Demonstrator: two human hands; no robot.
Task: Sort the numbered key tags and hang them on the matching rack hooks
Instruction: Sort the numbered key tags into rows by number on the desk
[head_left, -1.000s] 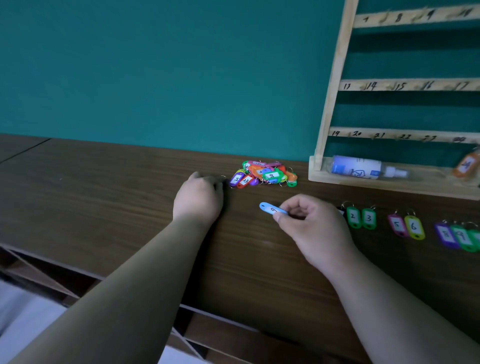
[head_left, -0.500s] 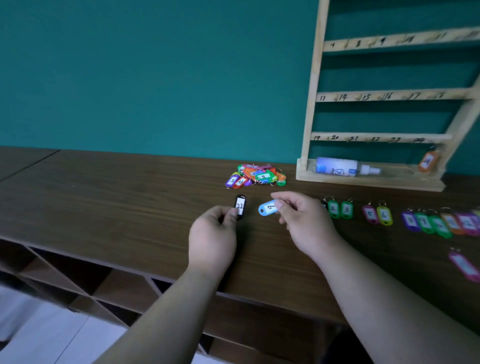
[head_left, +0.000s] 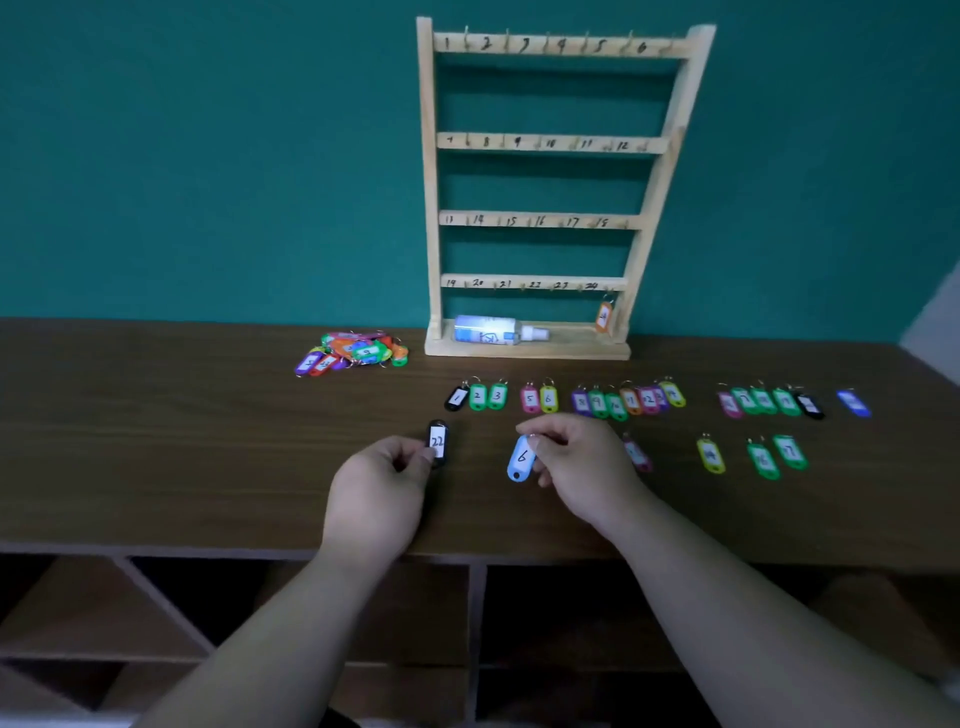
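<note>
Spotter: Tags first. What have you got?

Operator: Black tag (head_left: 438, 441), marked 22, pinched at its lower end by my left grip (head_left: 379, 488), thumb and fingertip curled onto it. It stands on end over the front half of the bench (head_left: 156, 441), with its long axis pointing away from me. My right grip (head_left: 582, 467) pinches a blue tag (head_left: 521, 458) by its upper end, so that one hangs with its hole lowest. The numeral reads as 6 the way it is held. It may be a 9 turned over, and I cannot tell which.

Spotter: And where does 22 belong?

Operator: On my feed the rack (head_left: 430, 208) stands at the back of the bench against the wall. The hook marked 22 (head_left: 543, 286) is on its lowest rail, beyond my left grip and off to the right. My right grip sits nearer that rail, but it is occupied. I judge the left would have to reach forward and across, over the row of sorted tags (head_left: 597, 402) lying between my grips and the rack.

Spotter: Anything in the way?

Operator: An orange tag (head_left: 603, 316) hangs at that rail's right end, clear of hook 22. A white bottle (head_left: 493, 330) lies on its side in the rack's base, and the unsorted pile (head_left: 353, 353) sits just left of the rack.
</note>
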